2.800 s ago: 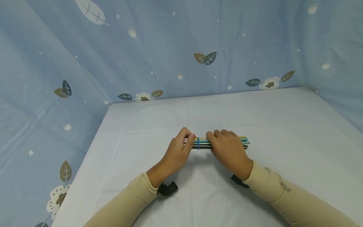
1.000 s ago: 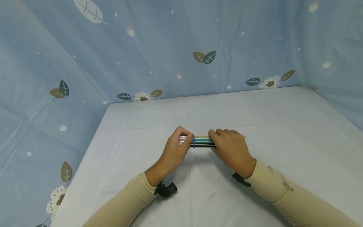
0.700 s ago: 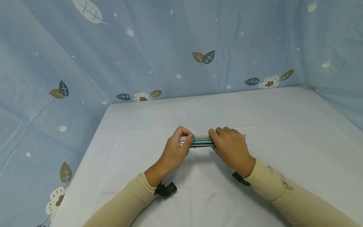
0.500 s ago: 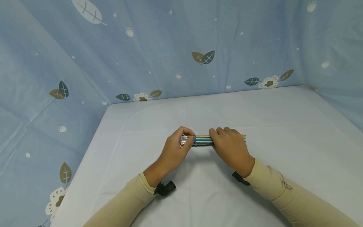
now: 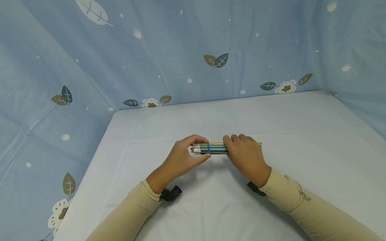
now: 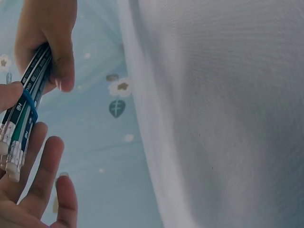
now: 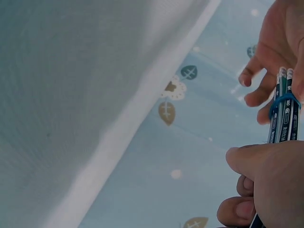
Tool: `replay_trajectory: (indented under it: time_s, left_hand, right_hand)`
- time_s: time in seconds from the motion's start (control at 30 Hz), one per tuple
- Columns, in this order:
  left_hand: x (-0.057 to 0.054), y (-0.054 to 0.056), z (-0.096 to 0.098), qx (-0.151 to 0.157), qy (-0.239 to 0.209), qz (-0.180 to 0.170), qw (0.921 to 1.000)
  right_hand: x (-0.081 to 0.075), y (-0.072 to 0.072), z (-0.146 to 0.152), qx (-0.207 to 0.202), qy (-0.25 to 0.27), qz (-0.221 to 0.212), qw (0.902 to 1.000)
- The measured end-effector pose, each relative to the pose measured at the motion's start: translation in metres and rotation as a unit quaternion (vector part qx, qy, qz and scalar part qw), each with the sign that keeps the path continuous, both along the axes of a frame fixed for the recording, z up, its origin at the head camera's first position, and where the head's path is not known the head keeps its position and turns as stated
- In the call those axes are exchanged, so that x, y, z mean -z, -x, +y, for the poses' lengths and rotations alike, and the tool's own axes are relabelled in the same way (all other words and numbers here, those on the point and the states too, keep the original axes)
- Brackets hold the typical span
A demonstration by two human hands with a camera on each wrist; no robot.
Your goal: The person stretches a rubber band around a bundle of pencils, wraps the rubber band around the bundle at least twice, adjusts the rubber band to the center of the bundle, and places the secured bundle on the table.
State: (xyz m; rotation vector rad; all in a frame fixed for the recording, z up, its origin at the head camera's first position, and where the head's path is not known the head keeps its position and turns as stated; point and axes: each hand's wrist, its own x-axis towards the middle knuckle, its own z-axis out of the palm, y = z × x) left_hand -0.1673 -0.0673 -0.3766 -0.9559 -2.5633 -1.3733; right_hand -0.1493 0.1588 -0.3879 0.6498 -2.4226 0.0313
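Observation:
A bundle of pencils (image 5: 217, 147) is held level above the white cloth, its metal ferrules and eraser ends (image 6: 13, 159) toward the left. Round the bundle near those ends runs a blue rubber band (image 5: 208, 148). My right hand (image 5: 246, 157) grips the pencils to the right of the middle, fingers wrapped over them, with the far ends just showing past it. With thumb and index finger at opposite edges of the bundle, my left hand (image 5: 178, 156) pinches at the band. Its other fingers (image 6: 50, 161) are spread apart behind the erasers in the left wrist view.
White cloth (image 5: 150, 134) covers the table. A blue curtain (image 5: 169, 50) with leaf and flower prints stands behind it and along the sides. Black wrist cameras (image 5: 171, 193) are strapped under both sleeves.
The pencils' right ends, uneven and sticking out earlier, now lie nearly flush. My left hand has loosened from a closer grip over the eraser ends, and the band sits slightly farther from the erasers.

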Motion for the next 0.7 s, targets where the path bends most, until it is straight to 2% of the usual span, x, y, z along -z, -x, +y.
replay_trajectory:
  time_s: [0.1,0.33,0.7]
  left_hand:
    - [0.0008,0.0003,0.0001,0.002,-0.01,-0.002,0.9999]
    - [0.0034,-0.0012,0.0012,0.001,-0.007,0.03,0.9995]
    - [0.0063,-0.0021,0.0043,0.021,-0.003,0.087,0.9959]
  right_hand:
    - [-0.0005,-0.0009,-0.0001,0.0,-0.004,-0.004,1.0]
    - [-0.001,-0.0028,-0.0008,0.002,-0.004,-0.019,0.9998]
    - [-0.0012,-0.0069,-0.0056,-0.008,-0.002,-0.023,0.9997]
